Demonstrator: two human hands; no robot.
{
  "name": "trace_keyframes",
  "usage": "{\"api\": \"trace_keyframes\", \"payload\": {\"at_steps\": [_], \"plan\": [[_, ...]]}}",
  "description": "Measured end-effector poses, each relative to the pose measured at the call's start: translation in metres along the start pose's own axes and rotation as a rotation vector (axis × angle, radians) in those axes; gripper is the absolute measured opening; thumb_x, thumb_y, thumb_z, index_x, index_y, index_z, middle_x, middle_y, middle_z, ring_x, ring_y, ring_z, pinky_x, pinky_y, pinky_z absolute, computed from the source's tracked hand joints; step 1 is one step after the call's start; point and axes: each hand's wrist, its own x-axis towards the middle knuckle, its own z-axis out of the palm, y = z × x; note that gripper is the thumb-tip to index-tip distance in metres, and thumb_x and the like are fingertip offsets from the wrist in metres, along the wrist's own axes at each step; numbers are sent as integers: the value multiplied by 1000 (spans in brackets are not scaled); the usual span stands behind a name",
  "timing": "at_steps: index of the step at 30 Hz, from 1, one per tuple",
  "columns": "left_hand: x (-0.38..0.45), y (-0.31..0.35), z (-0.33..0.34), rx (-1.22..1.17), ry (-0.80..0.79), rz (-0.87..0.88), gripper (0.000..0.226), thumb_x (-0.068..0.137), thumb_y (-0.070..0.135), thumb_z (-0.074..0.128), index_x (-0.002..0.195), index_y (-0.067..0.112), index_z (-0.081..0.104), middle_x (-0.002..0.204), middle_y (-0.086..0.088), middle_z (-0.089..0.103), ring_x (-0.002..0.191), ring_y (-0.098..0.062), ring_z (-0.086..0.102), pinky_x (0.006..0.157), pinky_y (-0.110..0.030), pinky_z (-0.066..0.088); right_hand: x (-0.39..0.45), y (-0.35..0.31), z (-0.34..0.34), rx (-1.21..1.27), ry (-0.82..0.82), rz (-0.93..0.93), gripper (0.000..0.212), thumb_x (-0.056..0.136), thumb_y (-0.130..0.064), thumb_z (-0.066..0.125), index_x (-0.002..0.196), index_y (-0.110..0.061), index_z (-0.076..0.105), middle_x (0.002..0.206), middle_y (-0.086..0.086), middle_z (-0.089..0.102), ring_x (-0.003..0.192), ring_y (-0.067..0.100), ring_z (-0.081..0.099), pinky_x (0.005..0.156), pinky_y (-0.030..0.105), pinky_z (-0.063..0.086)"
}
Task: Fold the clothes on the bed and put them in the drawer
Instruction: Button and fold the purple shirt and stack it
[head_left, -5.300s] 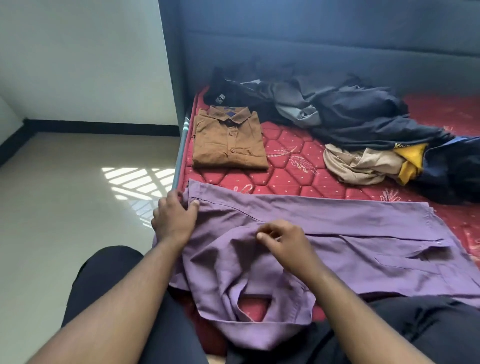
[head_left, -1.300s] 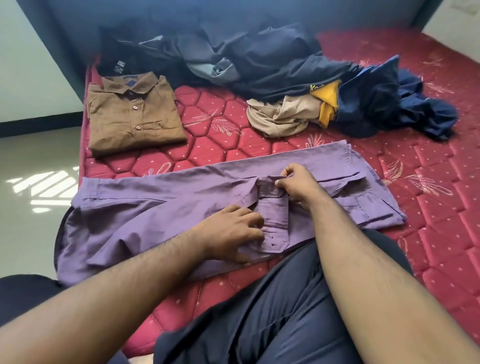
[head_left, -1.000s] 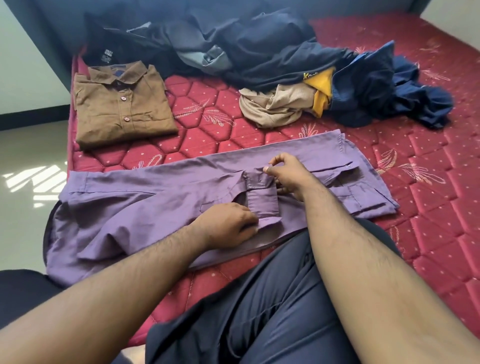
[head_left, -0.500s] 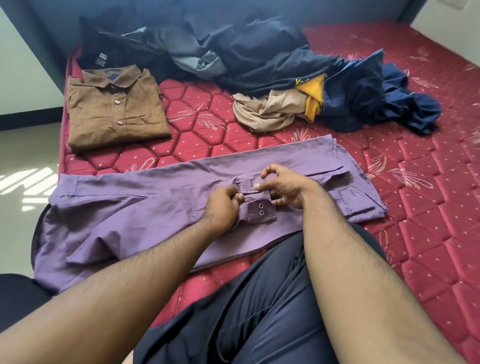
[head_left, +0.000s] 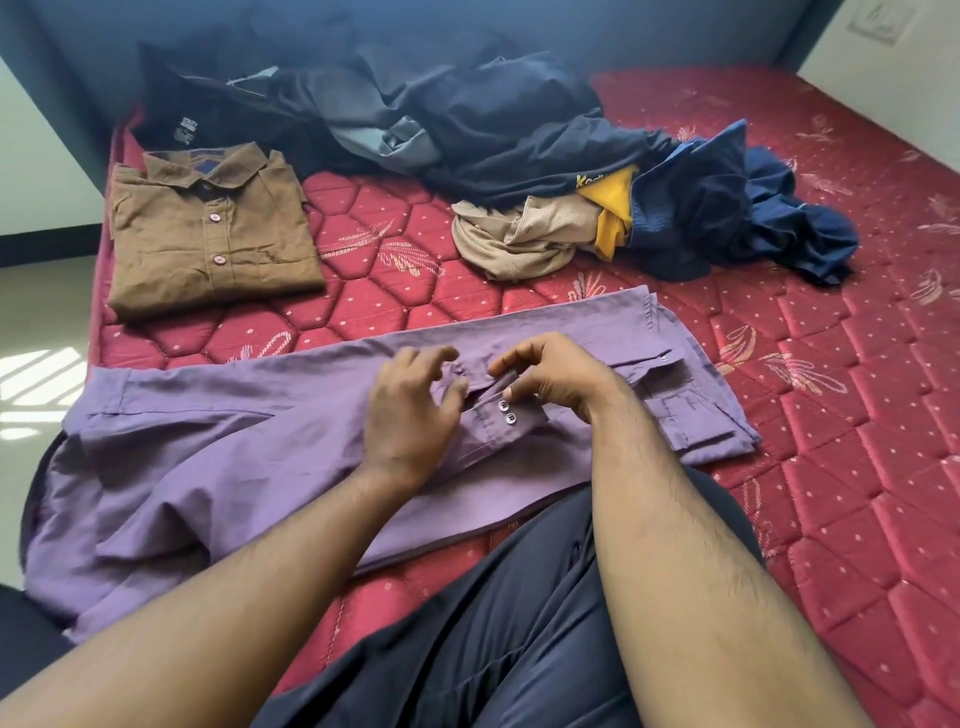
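Observation:
A purple shirt (head_left: 249, 457) lies spread across the near side of the red mattress (head_left: 852, 426), its sleeve cuff (head_left: 511, 418) with two buttons folded onto the body. My right hand (head_left: 553, 376) pinches the upper edge of that cuff between thumb and forefinger. My left hand (head_left: 410, 410) rests on the shirt just left of the cuff, fingers spread and slightly blurred. A brown shirt (head_left: 208, 234) lies folded at the far left. Beyond it sits a heap of unfolded dark clothes (head_left: 467, 119), with a beige garment (head_left: 519, 239) and a navy and yellow one (head_left: 696, 213).
My leg in dark trousers (head_left: 467, 634) lies on the mattress in front of the purple shirt. The bed's left edge drops to a pale tiled floor (head_left: 36, 312). A dark padded headboard (head_left: 571, 31) runs along the far side. No drawer is in view.
My left hand has let go of the cuff and spread its fingers on the shirt. My right hand still pinches the cuff, which now lies flatter, buttons up.

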Motion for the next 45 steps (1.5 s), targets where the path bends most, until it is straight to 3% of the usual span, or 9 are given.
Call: {"api": "trace_keyframes", "payload": {"at_steps": [7, 11, 14, 20, 25, 33, 37, 40, 45], "plan": [[14, 11, 2, 369, -10, 104, 64, 89, 58, 39, 143, 25, 47, 149, -9, 43, 140, -33, 36, 110, -48, 21, 17, -26, -76, 13, 246, -163, 40, 72, 20, 54, 92, -8, 75, 81, 4, 69, 68, 9, 61, 66, 24, 53], [38, 23, 33, 559, -510, 115, 71, 96, 68, 24, 156, 30, 21, 166, -3, 12, 153, -25, 3, 120, -53, -4, 47, 12, -99, -139, 369, 32, 38, 74, 17, 44, 81, -7, 72, 67, 9, 61, 54, 12, 50, 47, 17, 41], [46, 24, 53, 617, -728, 86, 80, 94, 71, 22, 158, 27, 3, 167, -4, -2, 152, -26, -10, 118, -58, -10, 61, 42, -94, -151, 393, 83, 40, 74, 18, 42, 73, -11, 70, 66, 8, 63, 51, 13, 50, 51, 20, 42], [51, 32, 86, 640, -558, 129, 83, 92, 74, 15, 158, 26, -2, 166, -4, -11, 151, -22, -18, 112, -56, -22, 76, 52, -121, -51, 748, 22, 35, 72, 2, 46, 70, -22, 71, 71, -8, 66, 62, 11, 57, 60, 26, 48], [51, 30, 109, 620, -628, 93, 86, 90, 75, 14, 158, 25, 0, 166, -5, -9, 151, -22, -16, 116, -61, -15, 84, 77, -113, -160, 667, 98, 33, 76, 3, 47, 74, -20, 72, 79, -2, 70, 82, 20, 64, 77, 30, 52], [45, 36, 119, 598, -518, 108, 96, 78, 77, -7, 158, 26, 2, 166, -5, -9, 152, -24, -16, 112, -62, -20, 85, 80, -132, -191, 846, 71, 27, 79, 1, 49, 71, -21, 62, 84, -7, 66, 90, 21, 64, 77, 27, 47], [43, 29, 125, 593, -644, 48, 95, 79, 80, -6, 158, 27, -1, 166, -3, -10, 152, -26, -11, 119, -61, -5, 85, 71, -127, -450, 772, 221, 27, 90, -9, 49, 96, -29, 65, 121, 2, 58, 117, 29, 50, 99, 42, 39], [45, 31, 128, 565, -687, 22, 88, 88, 77, 11, 158, 26, -3, 166, -3, -12, 152, -25, -14, 118, -59, -9, 88, 64, -113, -576, 740, 84, 32, 92, -23, 53, 123, -30, 60, 135, 2, 51, 127, 27, 42, 105, 42, 33], [51, 14, 94, 497, -786, 8, 78, 95, 69, 21, 158, 30, 0, 166, 4, -8, 153, -17, -8, 120, -53, -9, 92, 87, -87, -750, 494, 185, 59, 97, -50, 42, 152, -34, 26, 162, 0, 18, 148, 25, 14, 119, 49, 10]]}}
